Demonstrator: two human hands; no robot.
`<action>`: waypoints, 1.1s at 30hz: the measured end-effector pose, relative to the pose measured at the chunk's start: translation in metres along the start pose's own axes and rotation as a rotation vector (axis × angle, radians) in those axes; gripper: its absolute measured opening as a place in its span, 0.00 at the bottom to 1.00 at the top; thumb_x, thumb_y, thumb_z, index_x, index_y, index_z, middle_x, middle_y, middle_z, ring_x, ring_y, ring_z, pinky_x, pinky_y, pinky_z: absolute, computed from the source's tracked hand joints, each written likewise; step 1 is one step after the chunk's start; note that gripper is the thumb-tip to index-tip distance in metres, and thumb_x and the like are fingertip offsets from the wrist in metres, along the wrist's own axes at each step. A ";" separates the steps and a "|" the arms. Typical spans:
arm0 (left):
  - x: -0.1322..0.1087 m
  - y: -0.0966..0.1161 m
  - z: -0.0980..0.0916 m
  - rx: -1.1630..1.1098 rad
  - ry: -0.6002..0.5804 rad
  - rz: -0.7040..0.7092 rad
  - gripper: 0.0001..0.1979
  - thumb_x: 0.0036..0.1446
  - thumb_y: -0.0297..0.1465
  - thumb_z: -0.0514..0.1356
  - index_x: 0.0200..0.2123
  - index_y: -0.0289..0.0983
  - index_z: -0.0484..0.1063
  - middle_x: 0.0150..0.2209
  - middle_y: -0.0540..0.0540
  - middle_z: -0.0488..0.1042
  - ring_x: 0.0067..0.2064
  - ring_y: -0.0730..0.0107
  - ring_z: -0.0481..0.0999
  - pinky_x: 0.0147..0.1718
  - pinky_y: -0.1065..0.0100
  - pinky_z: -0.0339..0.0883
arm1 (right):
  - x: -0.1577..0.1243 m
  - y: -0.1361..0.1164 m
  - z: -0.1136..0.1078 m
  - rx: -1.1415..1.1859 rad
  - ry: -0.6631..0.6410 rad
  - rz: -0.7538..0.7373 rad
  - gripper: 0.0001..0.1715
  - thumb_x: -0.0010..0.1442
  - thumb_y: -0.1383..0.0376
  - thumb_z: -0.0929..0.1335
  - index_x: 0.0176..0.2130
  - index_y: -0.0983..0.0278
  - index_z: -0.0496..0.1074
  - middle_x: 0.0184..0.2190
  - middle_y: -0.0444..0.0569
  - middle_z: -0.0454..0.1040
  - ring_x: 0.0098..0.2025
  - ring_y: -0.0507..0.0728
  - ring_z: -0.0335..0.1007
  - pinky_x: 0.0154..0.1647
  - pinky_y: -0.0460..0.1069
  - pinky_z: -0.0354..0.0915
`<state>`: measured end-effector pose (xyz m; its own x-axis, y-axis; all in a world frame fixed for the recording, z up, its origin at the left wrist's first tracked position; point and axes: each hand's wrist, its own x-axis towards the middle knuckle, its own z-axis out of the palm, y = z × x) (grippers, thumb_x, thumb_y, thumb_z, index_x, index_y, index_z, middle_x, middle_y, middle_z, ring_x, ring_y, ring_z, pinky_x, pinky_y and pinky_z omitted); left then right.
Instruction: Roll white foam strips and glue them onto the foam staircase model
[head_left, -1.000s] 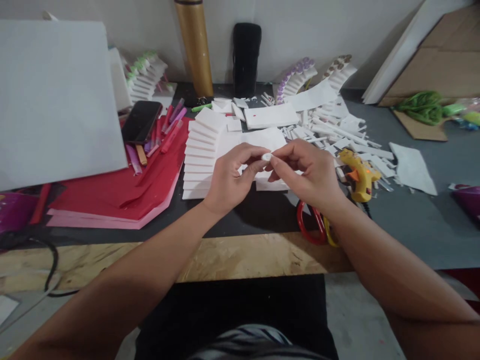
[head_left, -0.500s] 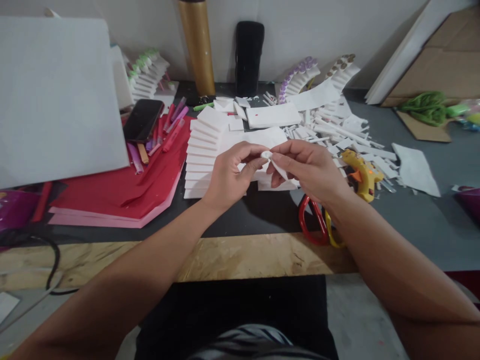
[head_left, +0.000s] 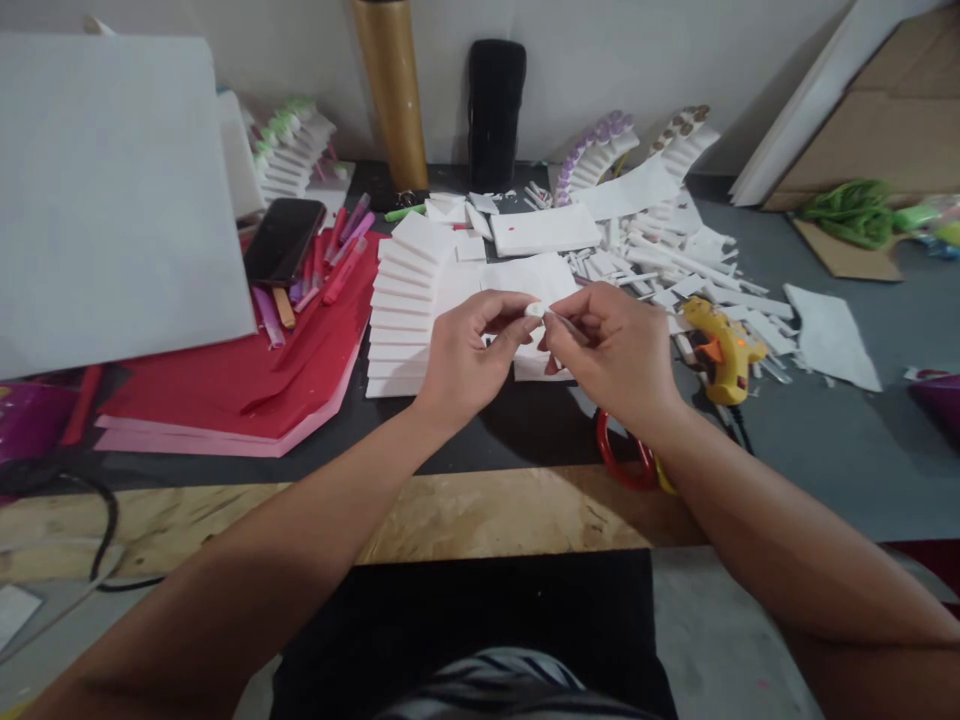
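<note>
A small rolled strip of white paper [head_left: 534,311] sits between my two hands, its coiled end facing up. My left hand [head_left: 477,345] pinches the coil between thumb and fingertips. From the other side, my right hand [head_left: 616,350] pinches the strip close to the coil; its loose tail is mostly hidden by my fingers. Below them lies a fan-like model of stepped white pieces [head_left: 403,325] on a white sheet. A yellow glue gun [head_left: 724,350] rests right of my right hand, and red-handled scissors [head_left: 622,465] lie partly under my right wrist.
White offcuts [head_left: 675,255] are heaped behind the glue gun. Red sheets [head_left: 217,390], markers [head_left: 341,260] and a phone [head_left: 285,240] lie left, beside a large white board [head_left: 112,200]. A gold bottle [head_left: 394,100] and a black case [head_left: 496,115] stand against the wall.
My right hand has turned and its fingers have closed nearer the coil, so the strip's tail shows less. My left hand stays on the coil, almost unmoved.
</note>
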<state>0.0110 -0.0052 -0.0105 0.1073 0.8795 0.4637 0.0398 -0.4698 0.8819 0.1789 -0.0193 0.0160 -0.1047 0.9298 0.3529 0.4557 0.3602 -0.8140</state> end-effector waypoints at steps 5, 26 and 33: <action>-0.001 -0.001 -0.001 -0.044 0.029 0.033 0.07 0.60 0.34 0.68 0.38 0.36 0.82 0.35 0.45 0.82 0.36 0.69 0.81 0.39 0.68 0.75 | -0.003 0.000 -0.002 -0.141 -0.023 -0.132 0.06 0.64 0.63 0.69 0.37 0.64 0.72 0.24 0.46 0.76 0.24 0.53 0.72 0.26 0.48 0.64; 0.011 0.003 -0.014 -0.113 -0.060 -0.142 0.11 0.54 0.35 0.72 0.40 0.37 0.84 0.34 0.45 0.84 0.33 0.67 0.82 0.37 0.66 0.77 | 0.010 -0.008 -0.006 0.286 -0.145 0.169 0.16 0.56 0.58 0.77 0.37 0.64 0.71 0.28 0.47 0.80 0.24 0.54 0.77 0.27 0.49 0.72; 0.008 0.004 -0.007 -0.128 -0.048 -0.160 0.13 0.52 0.38 0.73 0.37 0.36 0.83 0.31 0.47 0.82 0.31 0.70 0.80 0.32 0.69 0.77 | 0.004 -0.005 -0.002 0.073 -0.022 0.079 0.07 0.59 0.65 0.72 0.31 0.63 0.71 0.24 0.46 0.77 0.23 0.53 0.73 0.24 0.48 0.64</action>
<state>0.0051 0.0004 -0.0026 0.1570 0.9360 0.3150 -0.0664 -0.3082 0.9490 0.1784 -0.0173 0.0223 -0.0904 0.9566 0.2769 0.3982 0.2895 -0.8704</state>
